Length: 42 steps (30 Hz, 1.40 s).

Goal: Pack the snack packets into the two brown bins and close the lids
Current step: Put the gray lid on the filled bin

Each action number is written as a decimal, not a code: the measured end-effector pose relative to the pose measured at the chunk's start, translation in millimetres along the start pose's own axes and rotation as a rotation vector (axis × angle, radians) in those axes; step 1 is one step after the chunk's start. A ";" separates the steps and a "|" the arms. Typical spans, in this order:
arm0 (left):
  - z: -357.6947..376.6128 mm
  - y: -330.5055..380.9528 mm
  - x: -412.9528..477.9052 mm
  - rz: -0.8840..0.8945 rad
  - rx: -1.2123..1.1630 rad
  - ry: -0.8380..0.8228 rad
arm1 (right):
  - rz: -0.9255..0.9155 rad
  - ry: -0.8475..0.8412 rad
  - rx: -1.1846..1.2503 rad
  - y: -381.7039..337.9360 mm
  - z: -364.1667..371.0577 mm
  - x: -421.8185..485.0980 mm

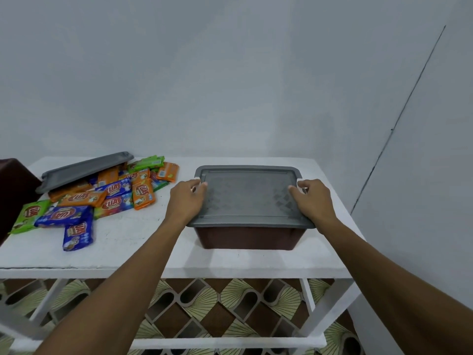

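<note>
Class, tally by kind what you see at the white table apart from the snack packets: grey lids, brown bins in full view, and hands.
Grey lids: 2 (closed lid, loose lid)
Brown bin in full view: 1
Hands: 2 (left hand, right hand)
Total: 5

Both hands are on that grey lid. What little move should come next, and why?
Probably lift the grey lid off the brown bin and set it aside. The left hand and right hand hold its two short ends, it covers the bin fully, and the snack packets lie unpacked on the table. What the bin holds is hidden.
</note>
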<state>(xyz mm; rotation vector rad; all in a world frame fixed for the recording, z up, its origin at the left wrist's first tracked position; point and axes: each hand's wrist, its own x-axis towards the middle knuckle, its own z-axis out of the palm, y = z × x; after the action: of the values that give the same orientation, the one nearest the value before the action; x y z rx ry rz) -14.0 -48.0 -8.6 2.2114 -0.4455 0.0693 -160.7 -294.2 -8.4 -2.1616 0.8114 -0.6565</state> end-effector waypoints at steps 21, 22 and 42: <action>-129.6 -157.7 31.8 0.102 0.377 -0.122 | -0.639 -0.309 -0.404 -135.4 150.5 -3.6; -141.7 -172.8 33.1 0.108 0.402 -0.102 | -0.654 -0.321 -0.375 -151.5 169.2 -11.1; -239.9 -366.8 103.0 -0.092 0.564 -0.291 | -0.536 -0.501 -0.472 -244.1 442.4 -132.4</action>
<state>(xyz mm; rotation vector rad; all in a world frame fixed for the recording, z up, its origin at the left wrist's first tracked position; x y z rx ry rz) 231.7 315.2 -110.6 2.8113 -0.5293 -0.2037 124.7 129.8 -116.0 -2.8417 0.1101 -0.1424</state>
